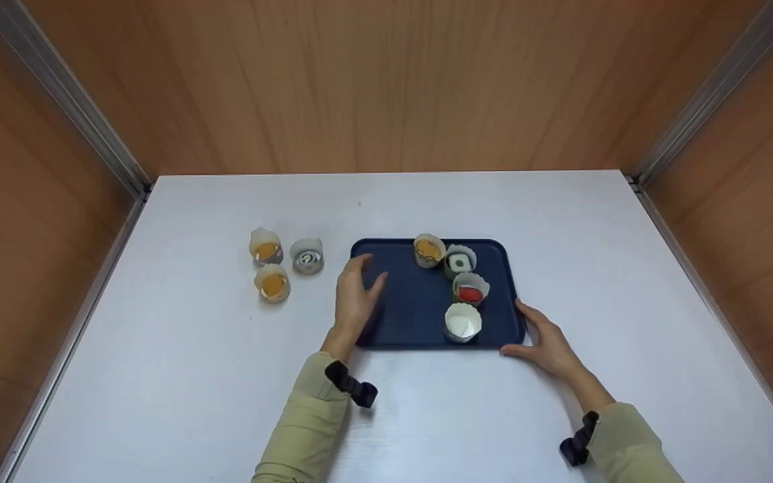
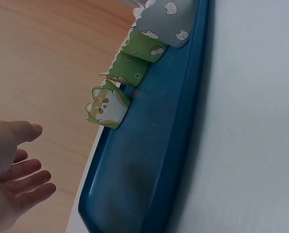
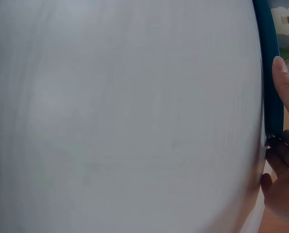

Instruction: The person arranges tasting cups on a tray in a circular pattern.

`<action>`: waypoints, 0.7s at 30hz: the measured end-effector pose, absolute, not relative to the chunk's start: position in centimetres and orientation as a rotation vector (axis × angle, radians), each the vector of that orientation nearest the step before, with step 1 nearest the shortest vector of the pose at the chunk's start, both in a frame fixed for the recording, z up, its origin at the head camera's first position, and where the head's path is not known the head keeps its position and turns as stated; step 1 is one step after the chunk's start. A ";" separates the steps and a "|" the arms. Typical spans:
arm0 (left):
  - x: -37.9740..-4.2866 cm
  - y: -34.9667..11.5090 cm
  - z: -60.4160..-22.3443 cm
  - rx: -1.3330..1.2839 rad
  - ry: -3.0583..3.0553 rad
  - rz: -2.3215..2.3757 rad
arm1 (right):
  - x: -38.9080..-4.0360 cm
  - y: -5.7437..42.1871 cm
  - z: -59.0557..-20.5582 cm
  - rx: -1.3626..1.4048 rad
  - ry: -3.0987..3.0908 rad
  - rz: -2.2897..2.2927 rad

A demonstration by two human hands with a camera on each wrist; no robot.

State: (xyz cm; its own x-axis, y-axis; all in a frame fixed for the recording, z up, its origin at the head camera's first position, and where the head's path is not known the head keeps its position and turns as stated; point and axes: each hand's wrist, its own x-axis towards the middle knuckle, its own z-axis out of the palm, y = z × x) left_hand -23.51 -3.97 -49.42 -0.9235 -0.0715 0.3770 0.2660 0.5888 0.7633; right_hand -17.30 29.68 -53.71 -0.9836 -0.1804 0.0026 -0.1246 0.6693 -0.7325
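A dark blue tray [image 1: 403, 305] lies on the white table. My right hand [image 1: 551, 345] holds its near right corner, thumb along the front edge and fingers at the right side. Over the tray's left side is my left hand [image 1: 354, 298], holding nothing, thumb and fingers spread apart. On the tray's right half stand several paper baking cups: one with an orange-yellow piece [image 1: 429, 251], one with a white square piece [image 1: 460, 261], one with a red piece [image 1: 470, 290], and a white-lined cup [image 1: 462, 323] at the front. The left wrist view shows animal prints on their outsides, including a dog-face cup [image 2: 108, 104].
Left of the tray, three more paper cups stand close together: two with orange pieces, a back cup [image 1: 266, 247] and a front cup [image 1: 272, 283], plus a cup with a swirled piece [image 1: 307, 256]. Wooden panels [image 1: 386, 87] enclose the table [image 1: 192, 376] at the back and sides.
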 end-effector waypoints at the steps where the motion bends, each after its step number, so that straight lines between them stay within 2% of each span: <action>1: -23.4 -4.3 -49.4 -0.148 -2.440 -1.258 | -17.3 29.7 -53.7 -0.256 2.805 -1.227; 21: -21.5 -10.4 -49.7 0.146 -2.232 -1.249 | -17.3 29.7 -53.8 -0.258 2.807 -1.226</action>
